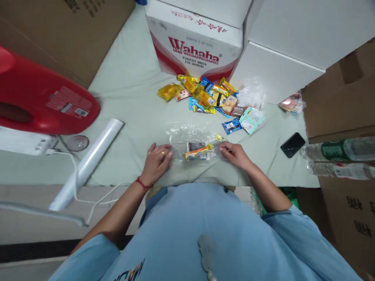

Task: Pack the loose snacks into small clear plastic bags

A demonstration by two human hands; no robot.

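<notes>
In front of my body lies a clear plastic bag (180, 150), with a dark packet (195, 146) and a thin yellow-and-orange snack stick (198, 151) at its middle. My left hand (156, 163) has its curled fingers closed on the bag's left edge. At the opposite edge, my right hand (236, 154) pinches the plastic between thumb and fingers. A small yellow wrapper (220, 138) lies just above the right hand. Beyond the bag is a pile of wrapped snacks, including a blue packet (232, 126) and a pale green packet (252, 119).
A Wahaha water box (196, 47) stands behind the snack pile. On the left are a red jug (43, 97), a power strip (27, 142) with a white cable, and a roll of plastic film (88, 164). A phone (293, 144) and water bottles (336, 150) lie right.
</notes>
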